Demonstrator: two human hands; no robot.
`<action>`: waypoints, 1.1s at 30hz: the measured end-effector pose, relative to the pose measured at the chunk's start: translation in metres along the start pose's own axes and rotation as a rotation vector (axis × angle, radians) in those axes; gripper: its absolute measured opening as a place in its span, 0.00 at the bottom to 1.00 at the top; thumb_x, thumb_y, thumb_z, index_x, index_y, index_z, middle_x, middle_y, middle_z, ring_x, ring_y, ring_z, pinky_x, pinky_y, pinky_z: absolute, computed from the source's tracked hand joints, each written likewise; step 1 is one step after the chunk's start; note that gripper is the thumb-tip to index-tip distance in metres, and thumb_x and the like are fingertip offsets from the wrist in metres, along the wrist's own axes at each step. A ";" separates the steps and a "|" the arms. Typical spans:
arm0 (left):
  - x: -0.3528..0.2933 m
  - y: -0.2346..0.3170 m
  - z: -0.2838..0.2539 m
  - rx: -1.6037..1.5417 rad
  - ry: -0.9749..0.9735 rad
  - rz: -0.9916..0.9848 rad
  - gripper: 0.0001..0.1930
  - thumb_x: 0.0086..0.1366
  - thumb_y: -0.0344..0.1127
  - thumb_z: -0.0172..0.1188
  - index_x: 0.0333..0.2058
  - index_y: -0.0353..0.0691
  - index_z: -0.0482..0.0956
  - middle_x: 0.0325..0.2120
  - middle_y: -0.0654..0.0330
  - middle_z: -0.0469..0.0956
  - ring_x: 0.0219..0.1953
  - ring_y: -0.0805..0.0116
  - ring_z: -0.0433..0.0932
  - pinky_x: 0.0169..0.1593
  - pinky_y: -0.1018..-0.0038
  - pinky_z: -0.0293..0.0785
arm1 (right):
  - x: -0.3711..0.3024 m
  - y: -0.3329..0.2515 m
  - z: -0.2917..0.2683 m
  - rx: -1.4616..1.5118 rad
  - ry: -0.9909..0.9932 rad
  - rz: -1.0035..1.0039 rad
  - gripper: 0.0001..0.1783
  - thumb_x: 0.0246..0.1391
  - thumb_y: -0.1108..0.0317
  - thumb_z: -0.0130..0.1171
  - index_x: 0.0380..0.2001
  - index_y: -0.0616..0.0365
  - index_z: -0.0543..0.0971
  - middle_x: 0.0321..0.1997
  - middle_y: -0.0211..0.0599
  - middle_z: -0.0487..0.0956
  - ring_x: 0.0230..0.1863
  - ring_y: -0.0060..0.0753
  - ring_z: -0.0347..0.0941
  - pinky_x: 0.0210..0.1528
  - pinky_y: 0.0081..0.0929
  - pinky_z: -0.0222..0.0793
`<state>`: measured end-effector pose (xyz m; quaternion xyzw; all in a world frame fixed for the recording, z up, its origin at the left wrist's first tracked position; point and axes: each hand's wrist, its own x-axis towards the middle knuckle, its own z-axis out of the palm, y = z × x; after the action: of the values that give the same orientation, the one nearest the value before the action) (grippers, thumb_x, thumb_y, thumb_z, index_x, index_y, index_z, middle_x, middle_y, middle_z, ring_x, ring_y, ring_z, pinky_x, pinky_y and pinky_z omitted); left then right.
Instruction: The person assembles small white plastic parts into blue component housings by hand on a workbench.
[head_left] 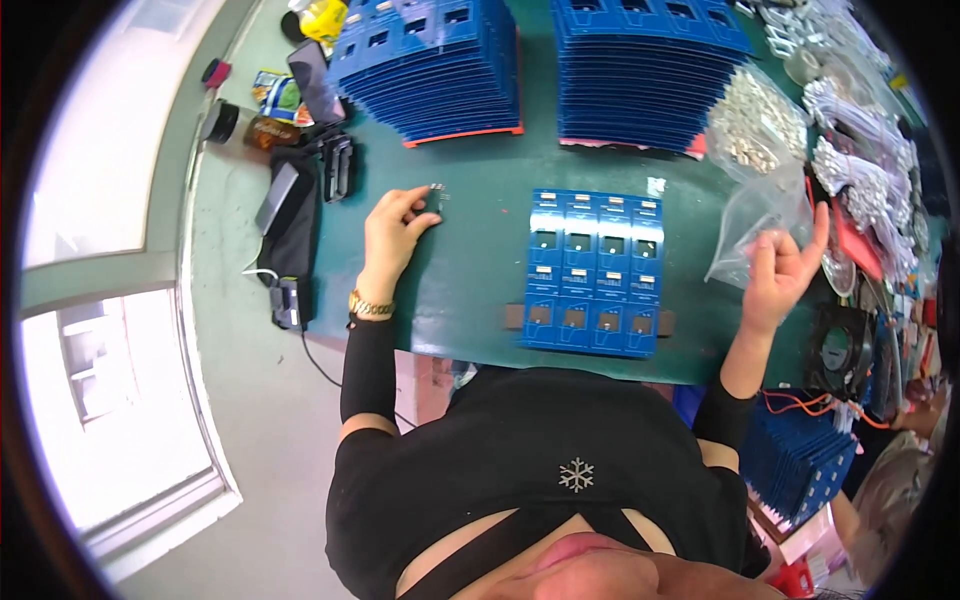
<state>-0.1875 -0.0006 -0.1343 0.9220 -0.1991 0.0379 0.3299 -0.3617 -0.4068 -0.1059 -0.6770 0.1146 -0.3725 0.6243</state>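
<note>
My left hand (395, 232) is closed in a pinch on a small dark piece (438, 198) with light pins or spots, too small to name. It is above the left part of the green table. My right hand (782, 275) is at the right, index finger stretched out and thumb apart. That hand is beside a clear plastic bag (738, 225) and seems to overlap its edge; whether it touches the bag I cannot tell. Between my hands lies a blue circuit board panel (592, 270) with rows of white connectors and dark square openings.
Two tall stacks of blue panels, a left stack (440, 85) and a right stack (640, 90), stand at the back. A bag of small whitish parts (755, 120) and bundled white cables (865, 185) crowd the right side. A small black fan (838, 348) sits at the right front edge.
</note>
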 end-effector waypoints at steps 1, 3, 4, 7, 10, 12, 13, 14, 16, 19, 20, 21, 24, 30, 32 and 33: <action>0.003 -0.003 0.001 -0.007 -0.014 0.012 0.21 0.46 0.26 0.71 0.42 0.40 0.82 0.27 0.62 0.74 0.26 0.70 0.71 0.34 0.75 0.71 | 0.000 0.001 -0.001 -0.022 -0.003 -0.012 0.44 0.56 0.84 0.51 0.70 0.56 0.42 0.25 0.26 0.71 0.25 0.12 0.63 0.29 0.09 0.57; 0.007 0.002 0.000 0.024 -0.032 0.025 0.21 0.46 0.26 0.71 0.42 0.41 0.82 0.27 0.62 0.74 0.26 0.70 0.71 0.34 0.75 0.71 | 0.000 0.001 -0.001 -0.021 -0.011 -0.006 0.44 0.56 0.84 0.51 0.70 0.56 0.42 0.25 0.26 0.71 0.25 0.12 0.63 0.30 0.09 0.57; 0.009 0.003 0.000 0.041 -0.057 0.041 0.21 0.46 0.26 0.71 0.42 0.41 0.83 0.27 0.62 0.74 0.26 0.70 0.71 0.34 0.75 0.71 | 0.000 0.001 -0.001 -0.035 -0.015 -0.003 0.44 0.56 0.84 0.51 0.70 0.56 0.42 0.25 0.26 0.71 0.25 0.12 0.63 0.30 0.10 0.57; 0.014 0.000 0.000 0.043 -0.068 0.079 0.16 0.49 0.28 0.70 0.39 0.43 0.83 0.28 0.62 0.74 0.28 0.69 0.73 0.34 0.73 0.71 | 0.000 0.001 0.001 -0.024 -0.020 -0.005 0.44 0.56 0.84 0.51 0.70 0.56 0.42 0.25 0.25 0.71 0.25 0.12 0.63 0.31 0.10 0.58; 0.019 -0.002 0.001 0.057 -0.089 0.156 0.11 0.51 0.30 0.68 0.36 0.43 0.82 0.28 0.61 0.75 0.29 0.65 0.75 0.34 0.71 0.71 | 0.000 0.000 0.003 -0.031 -0.023 -0.010 0.44 0.56 0.84 0.51 0.70 0.56 0.42 0.25 0.25 0.71 0.25 0.12 0.63 0.31 0.10 0.58; 0.022 0.001 0.000 0.073 -0.116 0.185 0.08 0.53 0.31 0.67 0.34 0.42 0.81 0.29 0.60 0.75 0.30 0.63 0.75 0.34 0.70 0.72 | 0.000 0.000 0.004 -0.034 -0.020 -0.010 0.44 0.56 0.84 0.51 0.70 0.56 0.42 0.25 0.25 0.71 0.25 0.12 0.63 0.31 0.10 0.58; 0.023 0.004 -0.001 0.116 -0.151 0.178 0.07 0.55 0.31 0.65 0.33 0.41 0.78 0.30 0.59 0.74 0.31 0.59 0.76 0.35 0.68 0.72 | 0.000 -0.001 0.004 -0.025 -0.025 -0.005 0.44 0.56 0.83 0.51 0.70 0.56 0.42 0.25 0.25 0.71 0.25 0.12 0.63 0.30 0.10 0.58; 0.024 0.006 -0.001 0.159 -0.186 0.170 0.06 0.58 0.31 0.63 0.33 0.40 0.76 0.31 0.58 0.73 0.32 0.56 0.76 0.35 0.65 0.72 | 0.000 -0.001 0.005 -0.016 -0.030 0.000 0.43 0.56 0.83 0.51 0.70 0.55 0.42 0.25 0.25 0.71 0.25 0.12 0.63 0.30 0.09 0.57; 0.023 0.006 -0.001 0.231 -0.215 0.212 0.06 0.59 0.30 0.61 0.34 0.39 0.73 0.33 0.57 0.72 0.33 0.53 0.75 0.35 0.64 0.72 | -0.001 -0.001 0.005 -0.015 -0.035 -0.002 0.43 0.56 0.83 0.51 0.70 0.55 0.43 0.25 0.25 0.71 0.25 0.12 0.63 0.30 0.09 0.57; 0.023 0.008 0.000 0.324 -0.254 0.287 0.06 0.60 0.27 0.58 0.35 0.37 0.70 0.34 0.54 0.71 0.34 0.48 0.75 0.36 0.60 0.71 | -0.001 0.000 0.004 -0.010 -0.043 -0.010 0.43 0.56 0.83 0.51 0.70 0.55 0.43 0.25 0.26 0.71 0.25 0.12 0.63 0.30 0.09 0.57; 0.024 0.009 0.000 0.344 -0.262 0.317 0.06 0.60 0.25 0.57 0.35 0.36 0.69 0.35 0.52 0.71 0.35 0.47 0.74 0.36 0.59 0.70 | -0.001 0.000 0.003 -0.006 -0.046 -0.016 0.43 0.56 0.83 0.51 0.70 0.55 0.43 0.25 0.26 0.71 0.25 0.12 0.63 0.29 0.09 0.57; 0.024 0.007 -0.002 0.349 -0.266 0.319 0.06 0.60 0.25 0.57 0.35 0.36 0.69 0.35 0.52 0.71 0.35 0.47 0.74 0.36 0.59 0.70 | -0.001 0.000 0.004 -0.002 -0.043 -0.013 0.43 0.56 0.83 0.51 0.70 0.55 0.43 0.25 0.26 0.71 0.25 0.12 0.63 0.29 0.09 0.57; 0.028 0.000 -0.007 0.254 -0.217 0.290 0.06 0.60 0.24 0.58 0.34 0.36 0.70 0.33 0.52 0.72 0.32 0.50 0.75 0.36 0.62 0.72 | 0.000 -0.001 0.003 -0.008 -0.039 0.002 0.42 0.57 0.83 0.50 0.70 0.56 0.43 0.25 0.26 0.71 0.25 0.12 0.63 0.30 0.09 0.57; 0.028 0.003 -0.005 -0.001 -0.199 0.178 0.05 0.57 0.25 0.62 0.32 0.35 0.76 0.28 0.53 0.76 0.31 0.54 0.75 0.37 0.65 0.73 | 0.000 0.005 0.002 -0.014 -0.087 0.001 0.42 0.57 0.83 0.49 0.70 0.57 0.43 0.25 0.25 0.70 0.26 0.12 0.63 0.31 0.10 0.57; 0.030 0.009 -0.004 0.039 -0.164 0.312 0.05 0.56 0.26 0.63 0.32 0.35 0.78 0.28 0.54 0.77 0.31 0.55 0.76 0.37 0.66 0.73 | -0.001 0.007 0.003 -0.010 -0.086 0.005 0.42 0.57 0.83 0.50 0.70 0.57 0.43 0.25 0.25 0.70 0.26 0.12 0.63 0.31 0.10 0.57; 0.031 0.008 -0.004 0.038 -0.164 0.313 0.05 0.56 0.26 0.63 0.32 0.35 0.78 0.28 0.54 0.77 0.31 0.55 0.76 0.37 0.66 0.73 | -0.001 0.007 0.004 -0.005 -0.088 0.006 0.42 0.57 0.83 0.50 0.70 0.58 0.43 0.25 0.24 0.70 0.26 0.12 0.62 0.32 0.10 0.57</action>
<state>-0.1624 -0.0144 -0.1198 0.8859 -0.3655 0.0172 0.2851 -0.3575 -0.4044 -0.1127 -0.6939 0.0900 -0.3403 0.6281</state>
